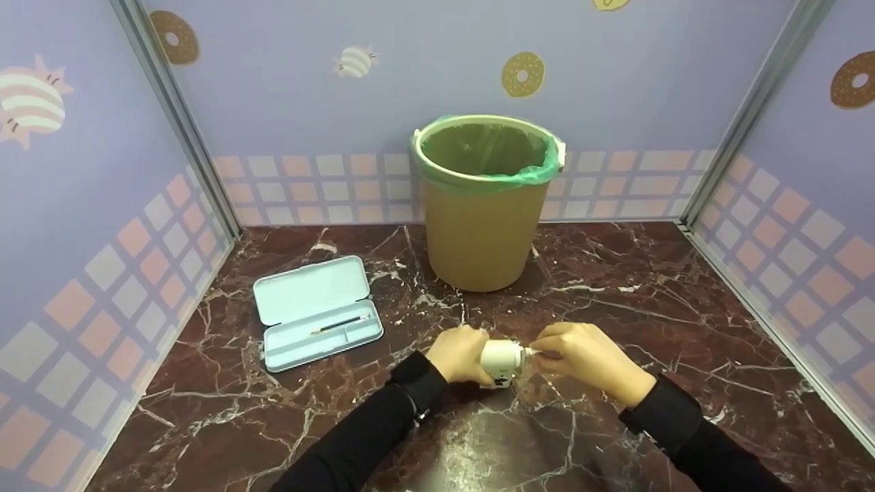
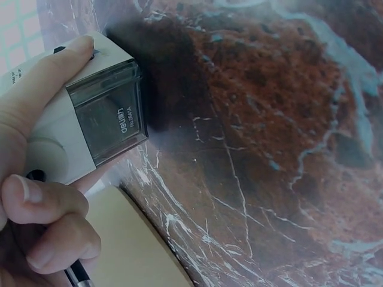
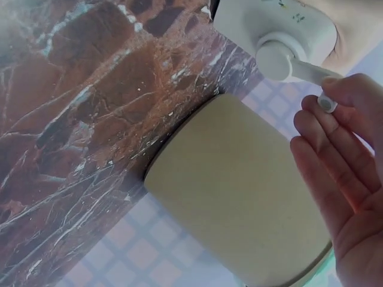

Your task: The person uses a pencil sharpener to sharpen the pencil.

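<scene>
In the head view a white hand-crank pencil sharpener point(image 1: 500, 360) stands on the dark marbled table. My left hand point(image 1: 461, 352) grips its body from the left. The left wrist view shows the clear grey drawer point(image 2: 111, 113) at its base and a dark, pencil-like stick point(image 2: 75, 272) with a silver end, which curled left fingers hold at the sharpener's front; much of that stick is hidden. On the opposite side, my right hand point(image 1: 581, 352) pinches the white crank point(image 3: 308, 72) close to its small end knob point(image 3: 327, 103), other fingers loosely bent.
An open pale blue pencil case point(image 1: 311, 290) lies to the left, a slim dark stick point(image 1: 338, 325) in its tray. Behind the hands stands a tan bin point(image 1: 478, 232) lined with a green bag point(image 1: 536, 175). Patterned panels point(image 1: 307, 116) enclose the table on three sides.
</scene>
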### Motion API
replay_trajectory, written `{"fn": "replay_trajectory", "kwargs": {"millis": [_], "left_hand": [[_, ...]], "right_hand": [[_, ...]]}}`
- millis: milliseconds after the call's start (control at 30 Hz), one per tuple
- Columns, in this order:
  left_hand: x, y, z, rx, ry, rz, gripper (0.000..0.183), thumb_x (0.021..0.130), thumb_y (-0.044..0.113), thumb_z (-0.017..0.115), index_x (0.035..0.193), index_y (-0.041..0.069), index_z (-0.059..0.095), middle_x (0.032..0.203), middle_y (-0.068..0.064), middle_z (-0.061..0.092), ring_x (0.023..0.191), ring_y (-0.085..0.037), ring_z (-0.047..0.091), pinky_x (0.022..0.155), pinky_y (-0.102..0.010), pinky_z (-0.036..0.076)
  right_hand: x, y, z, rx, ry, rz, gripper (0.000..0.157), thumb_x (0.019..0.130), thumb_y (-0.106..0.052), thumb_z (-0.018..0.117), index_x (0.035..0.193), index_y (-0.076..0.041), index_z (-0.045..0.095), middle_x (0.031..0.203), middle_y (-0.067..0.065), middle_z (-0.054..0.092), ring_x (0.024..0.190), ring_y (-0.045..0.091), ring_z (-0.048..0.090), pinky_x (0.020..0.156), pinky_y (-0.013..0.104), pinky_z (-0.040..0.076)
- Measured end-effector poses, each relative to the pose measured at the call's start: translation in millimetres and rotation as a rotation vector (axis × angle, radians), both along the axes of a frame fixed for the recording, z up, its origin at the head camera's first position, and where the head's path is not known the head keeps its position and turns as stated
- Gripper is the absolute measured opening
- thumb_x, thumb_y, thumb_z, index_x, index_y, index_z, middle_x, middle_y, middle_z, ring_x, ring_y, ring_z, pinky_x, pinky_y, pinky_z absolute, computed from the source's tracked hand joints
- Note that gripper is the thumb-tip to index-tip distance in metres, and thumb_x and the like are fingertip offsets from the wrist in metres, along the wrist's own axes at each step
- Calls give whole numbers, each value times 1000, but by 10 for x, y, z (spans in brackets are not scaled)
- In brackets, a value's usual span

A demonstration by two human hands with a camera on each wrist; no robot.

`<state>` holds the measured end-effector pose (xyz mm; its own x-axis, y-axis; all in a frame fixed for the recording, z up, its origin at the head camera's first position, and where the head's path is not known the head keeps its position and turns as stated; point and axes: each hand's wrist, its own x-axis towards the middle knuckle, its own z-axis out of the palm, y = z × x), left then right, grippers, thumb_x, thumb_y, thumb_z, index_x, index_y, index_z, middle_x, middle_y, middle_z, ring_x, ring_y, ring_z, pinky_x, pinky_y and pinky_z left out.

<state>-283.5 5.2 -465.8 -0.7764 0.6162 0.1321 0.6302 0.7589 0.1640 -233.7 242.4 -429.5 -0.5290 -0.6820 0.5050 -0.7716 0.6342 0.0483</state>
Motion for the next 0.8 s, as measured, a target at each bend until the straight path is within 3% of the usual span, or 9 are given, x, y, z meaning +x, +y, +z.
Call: {"fn": "replay_trajectory", "kwargs": {"millis": [800], "left_hand": [[-54,-40,1,10,-25,-60,52,61,42,94,93,9,71,87,-4,76,74,-21,70,65,-35,59]], "right_hand": [[-71,-56,-2,4,57,-99,14,80,-16,84,93,-10,81,84,2,73,72,16,71,64,32,59]]}}
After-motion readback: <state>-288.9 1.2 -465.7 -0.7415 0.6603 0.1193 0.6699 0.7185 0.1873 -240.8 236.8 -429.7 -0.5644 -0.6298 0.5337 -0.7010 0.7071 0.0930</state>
